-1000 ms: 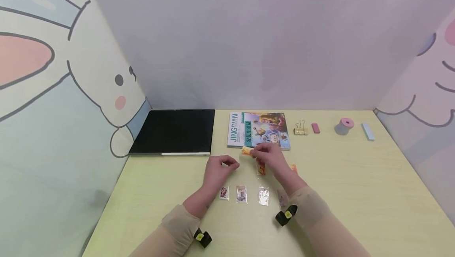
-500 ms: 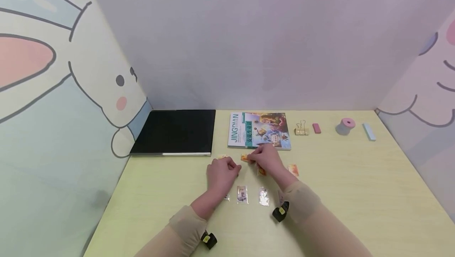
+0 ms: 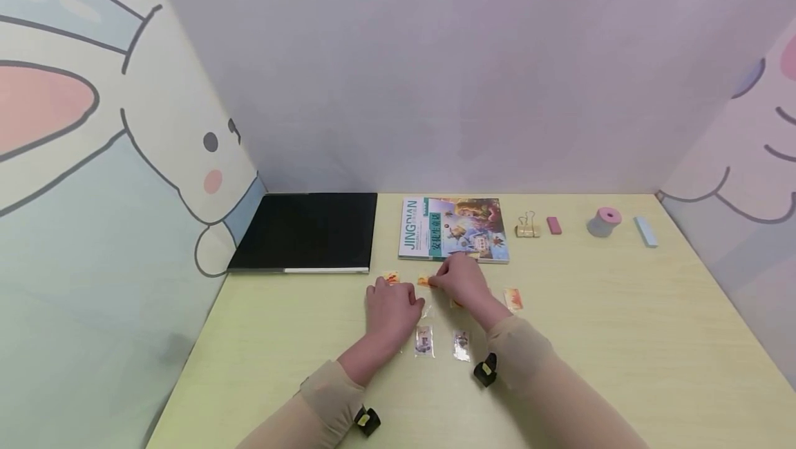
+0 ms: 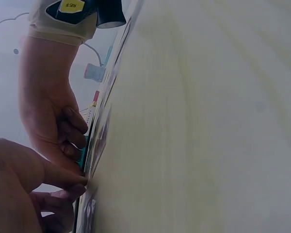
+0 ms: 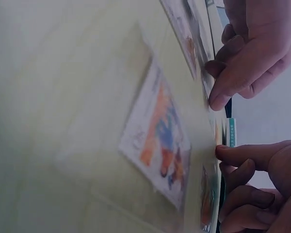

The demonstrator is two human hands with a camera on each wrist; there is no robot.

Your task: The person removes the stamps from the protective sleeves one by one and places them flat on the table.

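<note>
In the head view my right hand (image 3: 463, 282) pinches the orange end of a small card in a clear sleeve (image 3: 425, 282). My left hand (image 3: 393, 312) has its fingertips together at the sleeve's clear lower end, and seems to pinch it. The right wrist view has the left hand (image 5: 257, 53) above and the right hand (image 5: 262, 189) below, fingertips low at the table. Another orange card (image 3: 390, 277) lies just past the left hand, and one more orange card (image 3: 513, 299) is right of the right wrist. Nearer me lie sleeved picture cards (image 3: 424, 341), partly hidden by the arms.
A picture book (image 3: 454, 228) lies behind the hands, with a flat black panel (image 3: 305, 231) to its left. Farther right are a gold binder clip (image 3: 527, 229), a pink eraser (image 3: 554, 225), a pink-topped spool (image 3: 602, 222) and a pale blue bar (image 3: 645, 231).
My right hand has brought the orange card down and slightly left, away from the book's edge. The left hand has shifted right and toward me, meeting the sleeve's lower end.
</note>
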